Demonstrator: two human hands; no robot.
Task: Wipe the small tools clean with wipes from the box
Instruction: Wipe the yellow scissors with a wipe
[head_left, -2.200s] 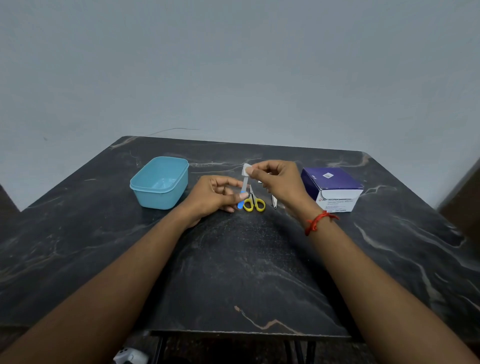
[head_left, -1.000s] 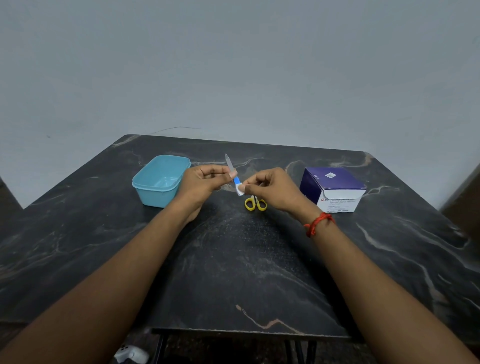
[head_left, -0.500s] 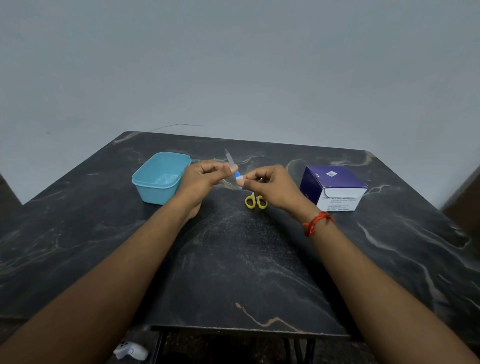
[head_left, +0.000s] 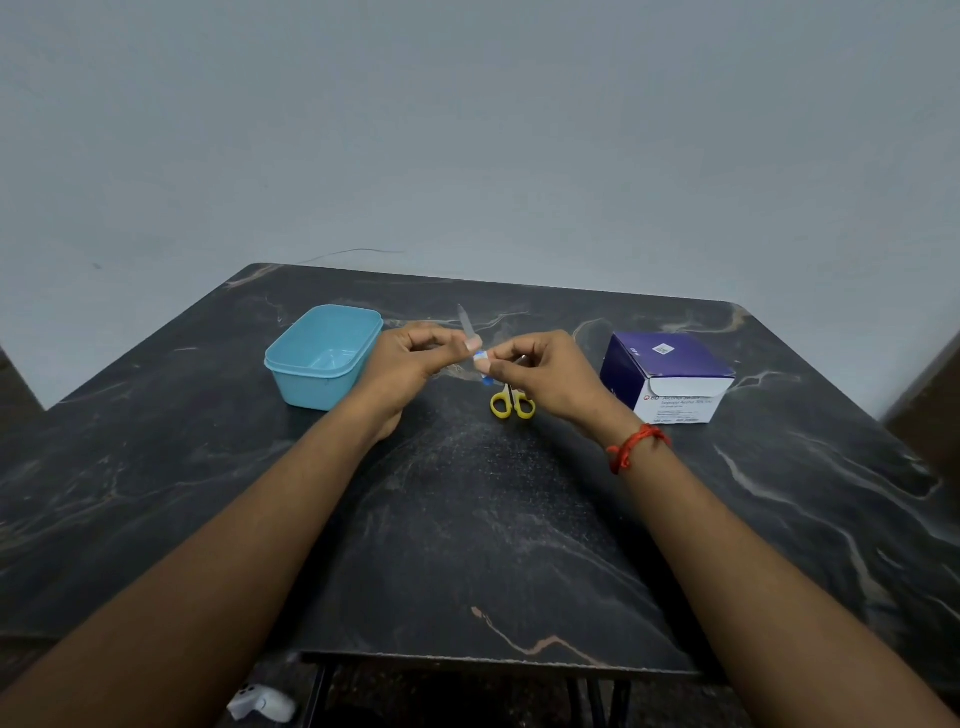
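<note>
Above the desk (head_left: 467, 519), a blue-handled nail file (head_left: 464, 322) is pinched by the left hand (head_left: 415, 358), its blade now turned upward. The handle end is rubbed with a wipe (head_left: 480, 357) pinched in the right hand (head_left: 540, 374), so this tool is judged nearly clean.

Scissors (head_left: 511, 405) blades hid behind right hand (head_left: 540, 376); box (head_left: 670, 379) print prob. too small to read.
</note>
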